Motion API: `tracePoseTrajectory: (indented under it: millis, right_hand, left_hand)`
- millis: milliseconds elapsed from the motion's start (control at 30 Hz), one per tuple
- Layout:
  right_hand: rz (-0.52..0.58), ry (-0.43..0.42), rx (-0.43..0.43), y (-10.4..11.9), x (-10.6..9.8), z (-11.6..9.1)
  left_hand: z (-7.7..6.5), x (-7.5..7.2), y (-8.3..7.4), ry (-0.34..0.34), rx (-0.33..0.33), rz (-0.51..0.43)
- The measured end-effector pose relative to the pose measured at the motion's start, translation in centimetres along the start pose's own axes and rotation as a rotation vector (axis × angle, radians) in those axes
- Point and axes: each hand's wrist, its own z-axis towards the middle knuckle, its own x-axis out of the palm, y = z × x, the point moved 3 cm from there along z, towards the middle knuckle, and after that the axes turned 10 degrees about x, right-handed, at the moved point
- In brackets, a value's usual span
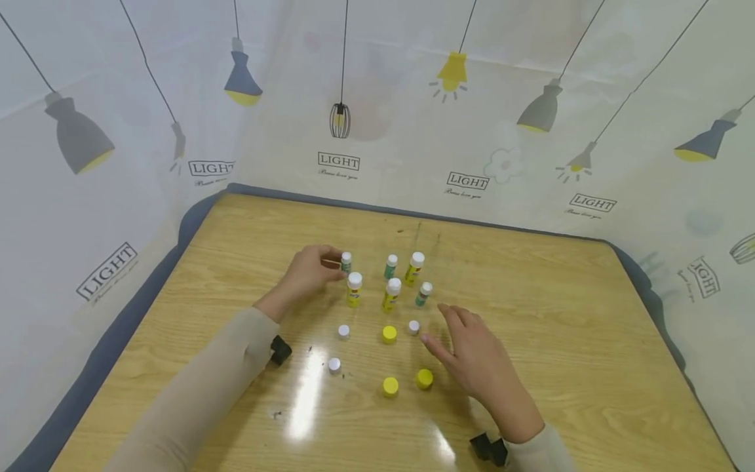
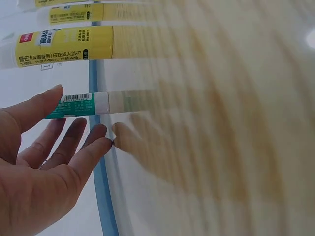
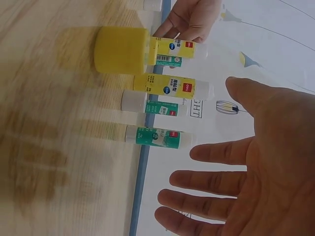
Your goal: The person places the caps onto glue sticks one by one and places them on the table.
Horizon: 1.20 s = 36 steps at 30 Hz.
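My left hand (image 1: 309,270) is at the back left, with thumb and index finger at either side of a small green glue stick (image 2: 78,105). That stick stands upright on the table. Two more green glue sticks (image 1: 391,267) and three larger yellow glue sticks (image 1: 354,292) stand grouped beside it, white ends up. My right hand (image 1: 474,354) hovers at the right with fingers spread and nothing in it. Its fingertips are near the front-right green glue stick (image 3: 157,137) and a white cap (image 1: 414,327).
Nearer me on the wooden table (image 1: 560,314) lie two other white caps (image 1: 334,366) and three yellow caps (image 1: 390,387). Black wrist devices (image 1: 488,450) show at both sleeves. A lamp-printed cloth (image 1: 389,131) hangs behind and beside the table.
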Motion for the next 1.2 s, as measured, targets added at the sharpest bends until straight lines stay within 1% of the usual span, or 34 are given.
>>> tracePoseTrajectory:
  millis: [333, 600, 900, 1000, 1200]
  right_hand:
    - [0.009, -0.002, 0.011, -0.26, -0.01, -0.19]
    - [-0.005, 0.01, 0.025, -0.45, 0.03, -0.23]
    - [-0.015, 0.021, 0.024, -0.4, -0.13, -0.05]
    - [-0.019, 0.022, 0.024, -0.46, -0.1, 0.02]
    - [-0.037, 0.011, 0.01, -0.67, 0.12, 0.25]
  left_hand:
    - [0.82, 0.52, 0.78, -0.006, -0.025, -0.07]
    - [0.89, 0.73, 0.47, 0.008, -0.038, -0.122]
    - [0.74, 0.65, 0.7, -0.032, -0.054, -0.113]
    - [0.58, 0.62, 0.52, -0.035, -0.052, -0.12]
    - [0.37, 0.57, 0.08, -0.041, -0.041, -0.105]
